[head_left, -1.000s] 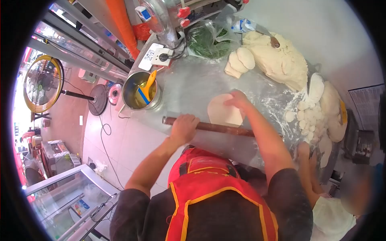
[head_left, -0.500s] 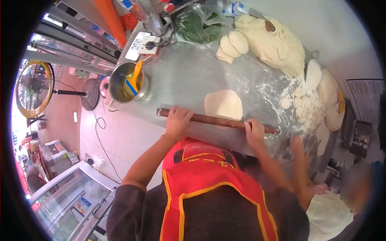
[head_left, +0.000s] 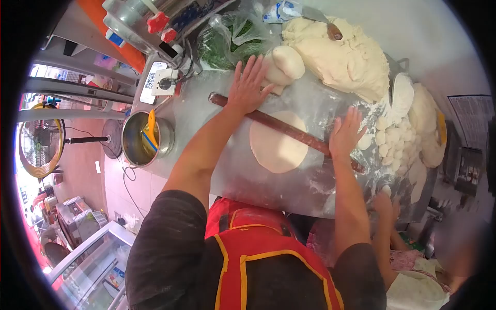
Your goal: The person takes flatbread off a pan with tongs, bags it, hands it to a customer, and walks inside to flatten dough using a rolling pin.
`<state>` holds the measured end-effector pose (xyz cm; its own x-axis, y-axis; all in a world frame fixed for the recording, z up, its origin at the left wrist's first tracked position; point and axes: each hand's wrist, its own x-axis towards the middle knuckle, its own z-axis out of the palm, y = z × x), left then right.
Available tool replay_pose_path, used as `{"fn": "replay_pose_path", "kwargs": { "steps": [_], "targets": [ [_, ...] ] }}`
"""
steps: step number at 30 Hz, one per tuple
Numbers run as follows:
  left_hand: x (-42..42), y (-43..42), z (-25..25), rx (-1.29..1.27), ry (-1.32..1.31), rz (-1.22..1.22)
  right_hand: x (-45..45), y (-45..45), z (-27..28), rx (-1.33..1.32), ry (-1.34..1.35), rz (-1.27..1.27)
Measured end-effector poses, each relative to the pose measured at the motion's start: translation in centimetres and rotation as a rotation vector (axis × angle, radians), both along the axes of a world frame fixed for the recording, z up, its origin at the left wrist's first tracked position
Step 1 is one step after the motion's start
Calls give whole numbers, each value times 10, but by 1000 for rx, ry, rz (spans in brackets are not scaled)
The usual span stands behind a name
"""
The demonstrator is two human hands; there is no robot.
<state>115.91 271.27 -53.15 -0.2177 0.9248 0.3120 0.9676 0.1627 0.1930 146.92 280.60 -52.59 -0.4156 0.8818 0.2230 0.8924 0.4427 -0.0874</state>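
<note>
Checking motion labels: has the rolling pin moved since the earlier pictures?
Yes: the rolling pin moved forward, its left end now much nearer the white socket.

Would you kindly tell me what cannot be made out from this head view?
Dark brown wooden rolling pin, head view: stretches hidden by the left hand and the right hand.
Grey rectangular printed sheet, head view: lettering too small to read.
Shiny metal machine with red knobs, head view: partly cut off by the top edge.

The rolling pin (head_left: 289, 132) now crosses the dough (head_left: 276, 154) farther up, and the left hand (head_left: 246, 93) and right hand (head_left: 344, 138) are uncurled
</note>
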Motion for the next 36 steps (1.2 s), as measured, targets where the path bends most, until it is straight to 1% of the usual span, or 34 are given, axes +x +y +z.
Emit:
{"fn": "replay_pose_path", "kwargs": {
  "steps": [2,4,6,7,8,11,13,15,17,20,21,22,23,24,26,27,29,30,31,33,35,36],
  "targets": [
    [7,-24,7,-55,-67,-5,7,-25,-2,-34,40,73],
    [21,-87,9,-242,-28,19,29,-88,-5,-167,34,93],
    [40,-153,12,-431,-201,75,47,-149,17,-349,39,174],
    [55,-199,8,-357,-222,62,65,-187,14,-336,32,180],
    [61,-226,5,-281,-239,47,73,-209,7,-322,29,184],
    [69,-227,11,-273,-260,103,69,-206,5,-216,87,230],
    [46,-179,-1,-223,-200,51,47,-155,6,-295,82,169],
    [26,-120,-5,-250,-16,54,22,-105,4,-210,15,112],
    [10,-65,8,-47,41,48,6,-53,-4,-107,14,75],
    [8,-59,11,5,14,60,6,-48,0,-81,25,123],
    [12,-80,6,-71,-32,44,14,-72,-1,-128,14,124],
    [22,-121,-1,-157,-82,25,27,-102,-1,-151,21,163],
    [31,-163,1,-219,-160,-2,45,-132,-10,-180,-19,200],
    [37,-191,3,-277,-233,-29,53,-155,-6,-213,7,215],
    [40,-209,3,-173,-137,-86,61,-189,1,-279,63,243],
    [41,-219,1,-127,-94,-118,51,-168,-14,-217,36,304],
    [34,-211,2,-161,-189,-178,-1,-119,-7,-361,395,175],
    [33,-205,2,-172,-236,-203,-29,-94,-5,-508,486,101],
    [37,-207,8,-159,-227,-202,-54,-72,-4,-661,573,26],
    [45,-218,29,-144,-207,-197,-92,-39,-4,-962,267,55],
    [61,-239,40,-177,-236,-148,-130,-49,-7,-1007,140,292],
    [69,-248,43,-196,-254,-121,-155,-63,-11,-881,-30,537]
  ]
}}
